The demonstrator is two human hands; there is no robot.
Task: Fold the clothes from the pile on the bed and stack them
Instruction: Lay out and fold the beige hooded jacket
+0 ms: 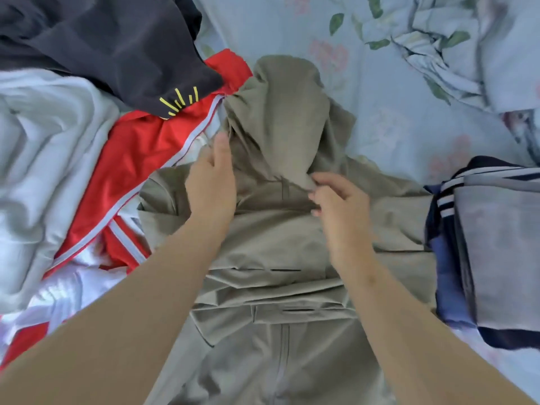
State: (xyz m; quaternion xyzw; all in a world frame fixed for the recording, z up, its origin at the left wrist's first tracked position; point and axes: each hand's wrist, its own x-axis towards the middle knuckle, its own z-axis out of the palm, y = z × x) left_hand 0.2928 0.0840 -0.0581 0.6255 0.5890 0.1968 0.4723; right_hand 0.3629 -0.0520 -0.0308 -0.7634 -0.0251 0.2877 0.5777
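An olive-green hooded jacket (280,258) lies spread on the bed in front of me, zipper up, its hood pointing away. My left hand (211,182) rests flat on the jacket's left shoulder by the base of the hood, fingers straight. My right hand (339,203) pinches the hood's lower edge near the collar between thumb and fingers. To the left lies the unfolded pile: a red garment with grey stripes (140,159), a dark navy garment with yellow marks (111,45) and a pale grey one (43,159). A stack of folded clothes (496,244) sits at the right.
The bed carries a light blue floral sheet (394,106). A crumpled floral cover (455,42) is bunched at the far right. White fabric (64,290) shows under the red garment at the lower left.
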